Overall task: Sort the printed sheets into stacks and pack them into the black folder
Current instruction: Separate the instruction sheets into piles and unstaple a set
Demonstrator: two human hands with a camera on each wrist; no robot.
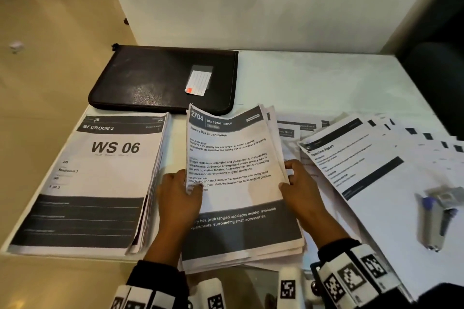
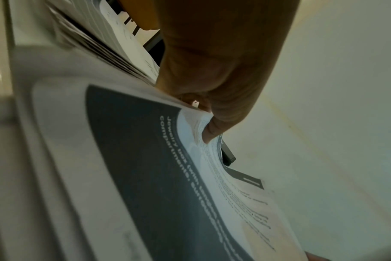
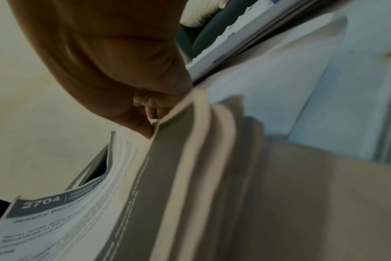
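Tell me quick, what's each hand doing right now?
Left hand: grips the left edge of the Jewelry Box stack.
Right hand: grips its right edge.

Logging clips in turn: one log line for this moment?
left hand: grips Jewelry Box stack | right hand: grips same | black folder: closed, behind

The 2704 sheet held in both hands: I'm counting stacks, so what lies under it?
More printed sheets lie under the 2704 sheet, which both hands grip at its sides. Their print is covered.
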